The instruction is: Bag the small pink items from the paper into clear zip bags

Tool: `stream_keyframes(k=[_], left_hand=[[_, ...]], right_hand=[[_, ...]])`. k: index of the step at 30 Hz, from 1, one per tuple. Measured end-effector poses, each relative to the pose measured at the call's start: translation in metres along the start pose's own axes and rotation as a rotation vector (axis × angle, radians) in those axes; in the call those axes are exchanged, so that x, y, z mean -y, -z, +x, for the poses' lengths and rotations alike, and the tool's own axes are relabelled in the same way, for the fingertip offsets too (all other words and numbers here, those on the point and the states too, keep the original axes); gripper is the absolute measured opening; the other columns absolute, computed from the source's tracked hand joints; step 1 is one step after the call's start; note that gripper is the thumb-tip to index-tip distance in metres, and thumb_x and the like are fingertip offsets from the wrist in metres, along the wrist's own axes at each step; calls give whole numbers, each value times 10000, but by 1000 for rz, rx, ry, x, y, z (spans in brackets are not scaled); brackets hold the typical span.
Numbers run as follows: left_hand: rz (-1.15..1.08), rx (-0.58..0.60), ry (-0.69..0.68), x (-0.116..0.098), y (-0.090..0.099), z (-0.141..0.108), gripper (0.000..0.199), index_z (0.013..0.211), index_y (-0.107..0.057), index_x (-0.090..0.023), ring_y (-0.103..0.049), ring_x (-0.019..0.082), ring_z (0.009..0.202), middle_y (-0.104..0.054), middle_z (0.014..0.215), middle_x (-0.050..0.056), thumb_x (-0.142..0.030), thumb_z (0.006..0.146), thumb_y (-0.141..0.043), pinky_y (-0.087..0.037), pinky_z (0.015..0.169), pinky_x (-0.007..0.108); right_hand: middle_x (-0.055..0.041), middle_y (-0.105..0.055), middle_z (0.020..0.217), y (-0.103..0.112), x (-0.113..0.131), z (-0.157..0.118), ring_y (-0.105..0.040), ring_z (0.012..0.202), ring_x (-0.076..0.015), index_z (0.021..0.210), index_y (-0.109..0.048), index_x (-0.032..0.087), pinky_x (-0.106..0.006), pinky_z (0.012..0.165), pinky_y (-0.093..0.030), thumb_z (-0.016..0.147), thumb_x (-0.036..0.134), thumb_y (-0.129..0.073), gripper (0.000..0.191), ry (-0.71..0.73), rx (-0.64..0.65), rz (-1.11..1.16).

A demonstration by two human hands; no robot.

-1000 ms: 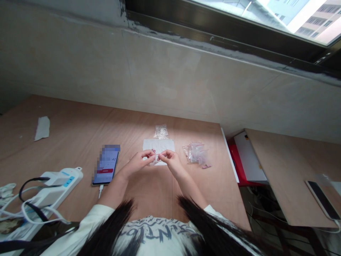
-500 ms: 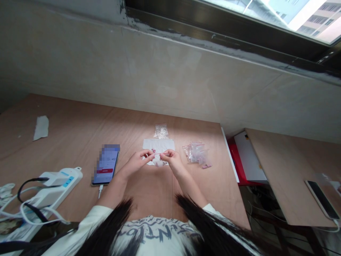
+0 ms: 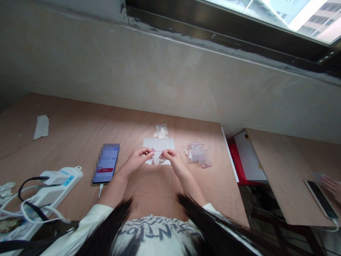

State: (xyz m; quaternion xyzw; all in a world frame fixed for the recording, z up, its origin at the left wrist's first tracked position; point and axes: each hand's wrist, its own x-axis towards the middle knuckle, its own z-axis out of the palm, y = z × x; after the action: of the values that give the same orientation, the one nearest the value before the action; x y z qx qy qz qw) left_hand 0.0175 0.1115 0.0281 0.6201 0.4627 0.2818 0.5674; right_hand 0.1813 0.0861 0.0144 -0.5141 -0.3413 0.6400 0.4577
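Pinched between my two hands is a small clear zip bag (image 3: 157, 158) with a thin red line along its top edge. My left hand (image 3: 139, 158) is closed on the left end of that edge, thumb against forefinger. On the opposite end, my right hand (image 3: 172, 159) has the same kind of pinch. Small pinkish pieces show at the bag, but whether they lie inside or behind it is unclear. Beneath is a white sheet of paper (image 3: 162, 143). Beyond the sheet lies another clear bag (image 3: 161, 131), its contents too small to make out.
Several filled zip bags (image 3: 197, 155) lie in a pile on the right. A charging phone (image 3: 107, 163), a power strip (image 3: 62, 186) with cables and a paper scrap (image 3: 41, 127) are on the left. Another person's hand (image 3: 331, 185) is by a phone (image 3: 321, 199) at the far-right table.
My fingers have moved slightly apart, and the red top edge now stretches straighter between them, a little higher. Another person's hand has come into view at the far right.
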Motion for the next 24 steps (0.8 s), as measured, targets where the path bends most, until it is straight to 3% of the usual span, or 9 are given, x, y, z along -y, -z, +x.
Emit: stream_keyframes(k=[3, 6, 9, 12, 16, 20, 24], left_hand=[[-73, -2, 9, 3, -4, 2, 239, 751, -569, -143, -551, 145, 728, -603, 741, 18, -369, 714, -499, -418, 684, 245], [-104, -31, 55, 9, -6, 3, 293, 807, -567, -136, -558, 150, 736, -613, 778, 39, -401, 698, -505, -427, 676, 250], [-56, -84, 94, 23, -2, 2, 361, 786, -574, -135, -567, 166, 762, -625, 790, 53, -470, 680, -492, -427, 709, 267], [30, -137, 163, 44, 5, -1, 448, 759, -589, -141, -577, 193, 779, -640, 753, 54, -558, 632, -483, -431, 720, 289], [46, -160, 236, 63, 9, -3, 518, 730, -592, -138, -594, 208, 749, -652, 739, 66, -618, 564, -492, -448, 690, 301], [64, -151, 243, 67, 9, -4, 542, 747, -594, -140, -595, 211, 763, -653, 736, 59, -634, 559, -474, -440, 723, 306], [67, -160, 215, 71, 11, -6, 515, 766, -604, -141, -588, 206, 761, -649, 727, 49, -604, 580, -476, -436, 719, 286]], right_hand=[[-17, -606, 657, 0, -11, -4, -543, 600, -117, 655, -533, 155, -257, 606, -417, 594, 391, -613, 257, -29, 98, 11], [13, -552, 557, 11, -23, -10, -482, 477, -93, 609, -488, 168, -229, 477, -383, 574, 406, -612, 271, -50, 1, -8], [40, -489, 494, 46, -24, -20, -419, 409, -77, 599, -459, 181, -203, 392, -313, 557, 418, -606, 282, -1, -263, -69], [31, -494, 530, 98, -15, -34, -436, 439, -89, 645, -468, 183, -207, 399, -318, 579, 413, -570, 260, 92, -604, -167], [5, -501, 566, 148, -9, -38, -471, 461, -120, 700, -463, 176, -249, 453, -372, 703, 353, -414, 184, -26, -918, -509], [-75, -550, 719, 148, -16, -24, -529, 687, -201, 740, -482, 161, -314, 600, -392, 709, 236, -404, 113, -60, -1014, -694], [-212, -459, 1032, 132, -15, -14, -369, 1020, -317, 901, -488, 112, -438, 785, -287, 698, 174, -409, 227, -45, -1187, -884]])
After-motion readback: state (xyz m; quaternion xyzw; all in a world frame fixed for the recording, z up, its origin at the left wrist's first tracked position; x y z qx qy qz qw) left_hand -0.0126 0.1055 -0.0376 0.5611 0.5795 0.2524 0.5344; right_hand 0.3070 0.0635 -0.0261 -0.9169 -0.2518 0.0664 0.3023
